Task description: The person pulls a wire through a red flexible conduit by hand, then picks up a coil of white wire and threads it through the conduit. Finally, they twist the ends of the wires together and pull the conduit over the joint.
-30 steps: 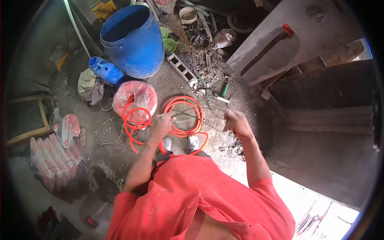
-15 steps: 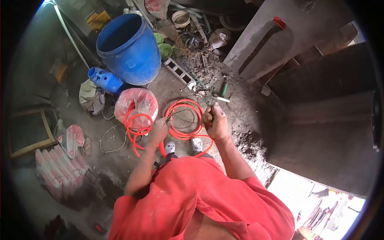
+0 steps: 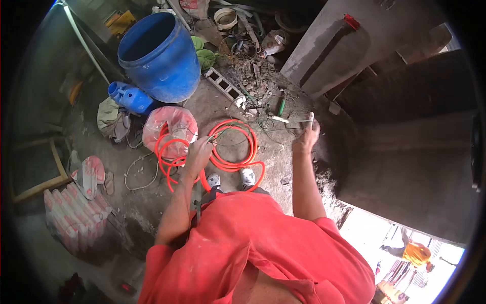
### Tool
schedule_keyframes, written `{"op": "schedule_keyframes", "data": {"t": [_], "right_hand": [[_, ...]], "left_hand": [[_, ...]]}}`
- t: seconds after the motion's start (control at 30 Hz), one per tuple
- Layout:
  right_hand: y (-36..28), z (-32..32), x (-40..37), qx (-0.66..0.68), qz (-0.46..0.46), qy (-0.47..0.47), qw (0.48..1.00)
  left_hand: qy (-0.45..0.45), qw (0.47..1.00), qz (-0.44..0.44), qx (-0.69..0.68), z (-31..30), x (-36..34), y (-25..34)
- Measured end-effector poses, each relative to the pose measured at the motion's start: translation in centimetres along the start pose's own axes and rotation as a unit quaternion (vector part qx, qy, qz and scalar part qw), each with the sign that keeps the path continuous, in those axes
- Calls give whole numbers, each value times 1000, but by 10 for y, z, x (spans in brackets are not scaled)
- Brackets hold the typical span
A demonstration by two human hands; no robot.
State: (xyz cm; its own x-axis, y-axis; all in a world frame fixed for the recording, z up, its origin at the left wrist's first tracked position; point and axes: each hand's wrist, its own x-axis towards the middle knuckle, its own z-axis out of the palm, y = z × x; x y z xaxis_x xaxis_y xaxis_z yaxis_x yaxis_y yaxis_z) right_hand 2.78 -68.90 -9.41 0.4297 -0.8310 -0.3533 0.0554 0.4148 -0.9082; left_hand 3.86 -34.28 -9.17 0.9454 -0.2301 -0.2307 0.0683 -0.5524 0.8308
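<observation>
Thin dark wire [image 3: 268,124] runs in loose loops between my two hands. My left hand [image 3: 200,152] is closed on the wire, at the left side of an orange hose coil [image 3: 254,147] on the floor. Out to the right, my right hand [image 3: 308,135] is closed with its thumb raised, and a strand of the wire reaches its fingertips. More orange hose [image 3: 161,147] spills from a clear plastic bag [image 3: 185,121] left of my left hand. A green-handled tool [image 3: 282,105] and a white piece [image 3: 280,119] lie beyond the coil.
A blue barrel [image 3: 169,71] and a blue jug [image 3: 134,100] stand at the upper left. A hollow block [image 3: 223,86] lies beside rubble [image 3: 260,76]. Leaning panels [image 3: 324,45] flank the right side. A person in orange [image 3: 416,254] is outside at the lower right.
My right hand has moved right and slightly up, away from my left hand, drawing the wire out between them. The person in orange has come into view.
</observation>
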Motion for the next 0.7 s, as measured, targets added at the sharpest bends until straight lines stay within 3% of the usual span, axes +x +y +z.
{"op": "schedule_keyframes", "data": {"t": [0.03,0.1,0.13,0.17,0.2,0.23,0.27,0.3,0.33,0.37,0.43,0.5,0.53,0.57,0.6,0.67,0.7], "right_hand": [[28,-12,13,116,61,-92,987],[20,-2,-3,222,151,-16,963],[19,-19,11,163,130,-48,977],[8,-17,11,61,27,-46,997],[-3,-15,12,-44,-74,-22,996],[-10,-30,16,-289,-333,-121,890],[-23,-42,26,-392,-435,-191,788],[-37,-55,39,-479,-522,-254,658],[-50,-64,58,-484,-540,-247,643],[-63,-65,76,-487,-561,-238,626],[-87,-55,86,-523,-528,-70,665],[-93,-48,111,-502,-533,-43,679],[-98,-43,122,-553,-417,-76,717],[-95,-32,143,-551,-415,-77,720],[-87,-20,170,-526,-399,-190,727],[-97,6,150,-636,-352,-319,608],[-113,38,101,-756,-313,-327,473]], "left_hand": [[-15,1000,-8,2,1,4,-2],[-6,998,35,46,-7,7,4],[6,993,76,87,-13,9,4],[7,993,73,88,-21,13,-13],[93,968,171,160,-34,21,-43],[130,947,219,195,-46,20,-54],[172,921,262,231,-59,18,-64],[154,968,154,128,-75,13,-58],[134,990,43,22,-86,9,-54],[136,989,45,24,-91,7,-54],[138,976,-112,-124,-98,-2,-56],[108,967,-131,-188,-94,-12,-49],[74,953,-150,-253,-90,-15,-44],[76,954,-150,-249,-86,-15,-41],[85,943,-142,-288,-80,-15,-39],[89,923,-126,-353,-71,-12,-27],[89,923,-124,-352,-69,-10,-18]]}}
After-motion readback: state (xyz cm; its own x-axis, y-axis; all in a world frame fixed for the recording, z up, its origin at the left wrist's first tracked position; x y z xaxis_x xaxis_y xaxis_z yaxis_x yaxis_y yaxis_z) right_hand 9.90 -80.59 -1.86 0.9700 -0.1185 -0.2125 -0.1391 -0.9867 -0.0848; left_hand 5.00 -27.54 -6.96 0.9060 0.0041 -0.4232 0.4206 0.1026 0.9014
